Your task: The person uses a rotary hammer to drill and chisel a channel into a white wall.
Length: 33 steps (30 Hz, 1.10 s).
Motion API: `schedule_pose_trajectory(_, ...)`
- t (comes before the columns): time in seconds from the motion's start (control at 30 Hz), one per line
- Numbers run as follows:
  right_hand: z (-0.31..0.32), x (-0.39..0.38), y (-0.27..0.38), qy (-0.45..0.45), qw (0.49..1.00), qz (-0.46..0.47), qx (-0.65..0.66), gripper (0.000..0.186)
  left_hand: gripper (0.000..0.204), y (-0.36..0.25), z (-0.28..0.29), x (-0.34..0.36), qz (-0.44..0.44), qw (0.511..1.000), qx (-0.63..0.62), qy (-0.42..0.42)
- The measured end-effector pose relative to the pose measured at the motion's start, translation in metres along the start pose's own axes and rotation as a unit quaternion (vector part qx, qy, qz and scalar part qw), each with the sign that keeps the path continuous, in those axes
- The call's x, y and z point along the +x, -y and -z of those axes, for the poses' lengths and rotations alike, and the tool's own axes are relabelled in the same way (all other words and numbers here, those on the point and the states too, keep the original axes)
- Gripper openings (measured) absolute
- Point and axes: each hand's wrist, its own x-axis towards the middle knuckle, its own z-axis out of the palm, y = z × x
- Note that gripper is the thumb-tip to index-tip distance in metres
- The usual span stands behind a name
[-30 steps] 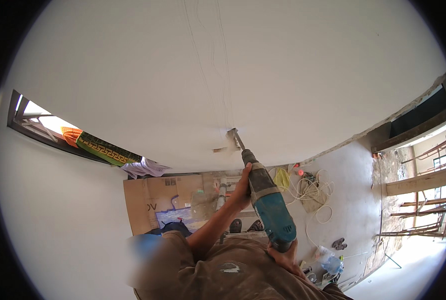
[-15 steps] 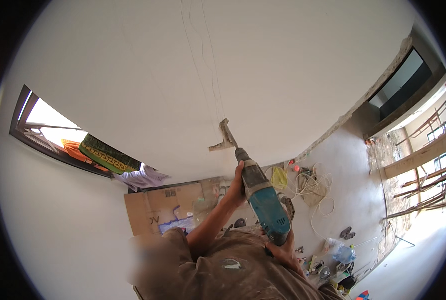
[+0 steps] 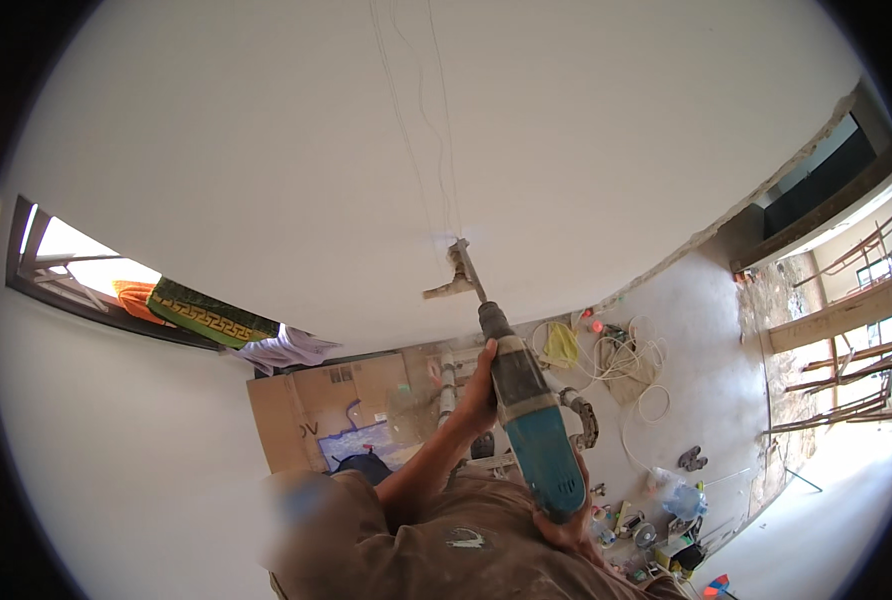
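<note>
Both my hands hold a teal and dark grey rotary hammer [image 3: 544,445] that points up at a white wall [image 3: 266,150]. My left hand [image 3: 482,390] is wrapped round its front body, behind the chuck. At the rear end my right hand [image 3: 564,530] grips the handle, partly hidden by the tool's body. The steel chisel bit [image 3: 474,272] reaches to the upper end of a rough chipped groove [image 3: 450,288], which has an upright arm and a short arm to the left. Thin drawn lines [image 3: 421,120] run up the wall above it.
Cloths [image 3: 211,318] hang at a window on the left. Flattened cardboard [image 3: 291,405] lies below. A coiled pale cable [image 3: 616,360], a yellow bag [image 3: 563,343] and scattered tools [image 3: 636,530] lie on the floor to the right. A rough-edged doorway [image 3: 816,190] stands far right.
The bit's tip has shifted up slightly along the groove to its upper end. My hands and the rotary hammer sit a little lower and further right in the picture, and the view has tilted.
</note>
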Motion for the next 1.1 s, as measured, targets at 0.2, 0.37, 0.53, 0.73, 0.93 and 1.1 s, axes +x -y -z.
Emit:
schedule_pose_trajectory(0.2,0.024,0.009,-0.009,-0.001,0.989,-0.15,0.015,0.099,0.064,0.002,-0.001,0.019,0.002,1.0,0.019,-0.013)
schedule_pose_trajectory(0.37,0.026,0.046,-0.001,-0.004,0.988,-0.158,0.002,0.083,0.065,-0.012,0.002,0.055,0.019,1.0,0.014,-0.006)
schedule_pose_trajectory(0.53,0.033,0.064,0.012,0.023,0.991,-0.135,0.004,0.084,0.07,-0.013,-0.002,0.063,0.004,1.0,0.001,-0.011)
schedule_pose_trajectory(0.73,0.042,0.028,0.008,0.038,0.995,-0.087,0.004,0.096,0.069,0.006,-0.015,0.03,0.008,1.0,-0.01,-0.014)
schedule_pose_trajectory(0.93,0.027,0.001,0.021,0.036,0.997,-0.073,0.009,0.098,0.069,0.021,0.0,0.003,0.004,1.0,-0.018,-0.003)
schedule_pose_trajectory(1.1,0.015,-0.012,-0.014,-0.003,0.998,-0.064,0.022,0.098,0.068,0.015,0.009,-0.008,0.012,0.999,-0.018,0.043)
